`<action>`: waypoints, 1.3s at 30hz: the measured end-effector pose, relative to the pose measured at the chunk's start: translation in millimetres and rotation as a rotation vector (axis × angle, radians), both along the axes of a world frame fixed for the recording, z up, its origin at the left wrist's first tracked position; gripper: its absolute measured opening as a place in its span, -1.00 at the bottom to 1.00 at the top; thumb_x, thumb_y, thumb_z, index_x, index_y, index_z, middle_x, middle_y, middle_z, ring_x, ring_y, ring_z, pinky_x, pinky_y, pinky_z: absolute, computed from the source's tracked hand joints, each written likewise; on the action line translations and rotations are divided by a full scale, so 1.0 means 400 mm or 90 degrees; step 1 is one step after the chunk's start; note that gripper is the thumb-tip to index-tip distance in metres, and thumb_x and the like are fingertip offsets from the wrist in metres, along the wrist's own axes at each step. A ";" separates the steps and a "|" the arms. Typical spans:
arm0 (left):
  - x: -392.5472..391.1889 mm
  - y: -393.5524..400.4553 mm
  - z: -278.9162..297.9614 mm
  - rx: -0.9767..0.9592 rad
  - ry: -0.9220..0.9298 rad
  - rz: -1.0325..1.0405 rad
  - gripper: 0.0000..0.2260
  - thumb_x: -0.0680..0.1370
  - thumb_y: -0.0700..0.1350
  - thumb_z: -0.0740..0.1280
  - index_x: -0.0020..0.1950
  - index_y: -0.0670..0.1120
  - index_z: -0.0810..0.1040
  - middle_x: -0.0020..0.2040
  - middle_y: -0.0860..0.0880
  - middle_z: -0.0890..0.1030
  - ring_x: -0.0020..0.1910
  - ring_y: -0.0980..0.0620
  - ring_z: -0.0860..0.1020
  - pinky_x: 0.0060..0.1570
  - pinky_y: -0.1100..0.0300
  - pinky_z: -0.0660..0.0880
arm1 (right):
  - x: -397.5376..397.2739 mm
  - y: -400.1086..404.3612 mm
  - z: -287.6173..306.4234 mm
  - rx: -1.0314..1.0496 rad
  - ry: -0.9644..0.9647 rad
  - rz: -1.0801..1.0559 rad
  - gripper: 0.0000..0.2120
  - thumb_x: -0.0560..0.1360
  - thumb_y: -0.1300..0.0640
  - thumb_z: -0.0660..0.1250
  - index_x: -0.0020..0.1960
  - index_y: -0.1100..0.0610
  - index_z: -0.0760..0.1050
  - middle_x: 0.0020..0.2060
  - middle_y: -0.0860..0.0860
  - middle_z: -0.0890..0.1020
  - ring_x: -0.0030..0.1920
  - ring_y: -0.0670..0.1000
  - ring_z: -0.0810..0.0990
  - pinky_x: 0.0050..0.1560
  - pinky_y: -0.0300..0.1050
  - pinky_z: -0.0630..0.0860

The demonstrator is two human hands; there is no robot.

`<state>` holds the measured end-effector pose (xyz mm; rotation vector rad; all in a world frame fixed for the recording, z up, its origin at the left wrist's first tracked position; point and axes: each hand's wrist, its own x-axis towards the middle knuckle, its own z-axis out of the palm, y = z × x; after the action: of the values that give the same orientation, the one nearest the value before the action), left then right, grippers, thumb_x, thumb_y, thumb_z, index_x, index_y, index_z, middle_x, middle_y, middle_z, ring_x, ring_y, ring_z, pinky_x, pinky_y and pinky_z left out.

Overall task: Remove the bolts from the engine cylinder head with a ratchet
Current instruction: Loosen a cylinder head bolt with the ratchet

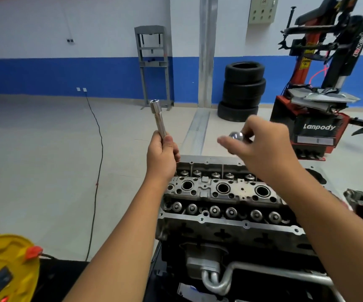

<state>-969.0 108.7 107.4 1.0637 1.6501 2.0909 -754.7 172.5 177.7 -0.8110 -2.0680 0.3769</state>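
Note:
The engine cylinder head (224, 223) sits in front of me, showing three round bores and rows of valve caps. My left hand (162, 155) is raised above its far left corner and grips the lower end of a long silver extension bar with a socket (158, 117) that points up and slightly left. My right hand (263, 144) hovers above the head's far edge. It holds the ratchet's rounded chrome head (236, 136) between curled fingers, with the index finger stretched left. The ratchet's handle is hidden behind the hand.
A yellow cable reel (6, 267) stands at the lower left, its black cord running across the floor. A stack of tyres (242, 90) and a red tyre changer (320, 118) stand behind the engine. A grey shop press (153, 66) is against the blue-and-white wall.

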 end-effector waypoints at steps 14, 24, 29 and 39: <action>0.012 -0.049 -0.033 0.056 -0.026 -0.031 -0.80 0.67 0.01 0.17 -0.01 0.11 0.59 0.06 -0.04 0.72 -0.05 0.00 0.66 0.03 0.07 0.63 | -0.205 -0.025 0.213 -0.714 0.227 0.202 -0.41 0.55 -0.32 0.36 0.12 0.24 0.49 -0.27 0.17 0.62 -0.51 -0.02 0.43 -0.49 -0.22 0.37; 0.030 -0.025 -0.029 -0.007 0.012 0.098 -0.85 0.62 -0.04 0.44 -0.10 0.21 0.69 -0.18 0.11 0.73 -0.20 0.10 0.68 -0.17 0.05 0.67 | -0.216 0.000 0.196 -1.034 0.472 0.193 -0.62 0.72 -0.10 0.15 0.12 0.25 0.44 0.07 0.13 0.52 -0.33 0.03 0.44 -0.35 -0.19 0.48; 0.044 -0.006 -0.023 -0.016 -0.076 0.084 -0.67 0.65 -0.22 0.35 -0.23 0.10 0.68 -0.33 0.02 0.60 -0.32 0.03 0.56 -0.36 0.31 0.52 | -0.236 -0.016 0.173 -1.031 0.680 0.195 -0.69 0.74 0.04 0.09 0.06 0.29 0.40 -0.14 0.22 0.55 -0.31 0.07 0.58 -0.47 -0.06 0.62; 0.064 -0.024 -0.032 0.009 0.056 0.081 -0.83 0.69 0.06 0.29 -0.09 0.17 0.55 -0.18 -0.06 0.63 -0.29 0.11 0.55 -0.26 0.15 0.55 | -0.243 0.011 0.186 -0.901 0.464 0.153 -0.57 0.66 -0.13 0.29 0.10 0.29 0.49 -0.29 0.15 0.54 -0.49 -0.05 0.37 -0.53 -0.26 0.33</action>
<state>-943.4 99.3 94.5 1.0951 1.7914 2.1661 -852.1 176.9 252.0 -0.9319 -0.9690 2.0299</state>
